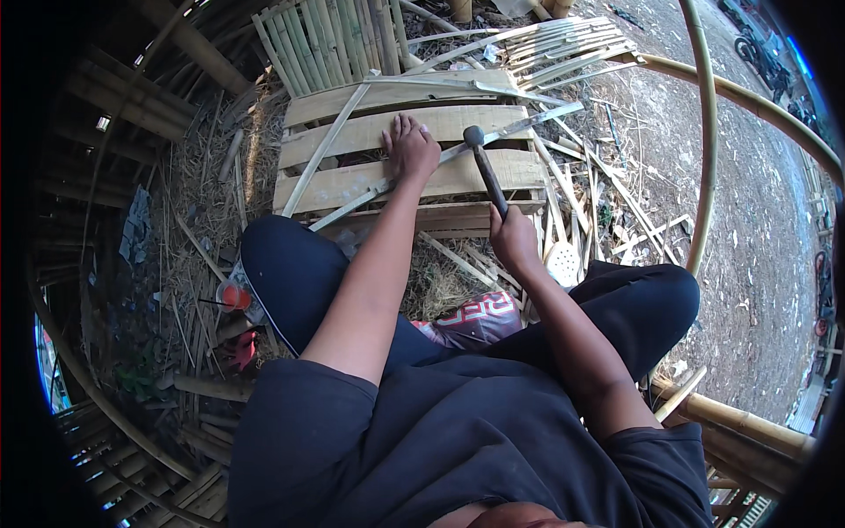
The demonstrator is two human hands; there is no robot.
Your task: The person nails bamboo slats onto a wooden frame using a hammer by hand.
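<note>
My left hand (411, 151) lies palm down on a low bench of pale wooden boards (352, 185), fingers spread. A split bamboo strip (519, 129) runs diagonally across the boards and passes under the heel of that hand. My right hand (514, 239) is wrapped round the dark handle of a hammer (489, 174). The hammer's rounded grey head is over the strip, to the right of my left hand; whether it touches cannot be told. Another thin strip (327, 150) lies slanted over the bench's left part.
A bamboo slat panel (330, 44) stands beyond the bench. Loose split strips (563, 53) lie at the far right. A curved bamboo pole (707, 132) rises on the right. Left of my knee is a plastic cup with red contents (232, 297). A printed cloth (480, 323) lies between my legs.
</note>
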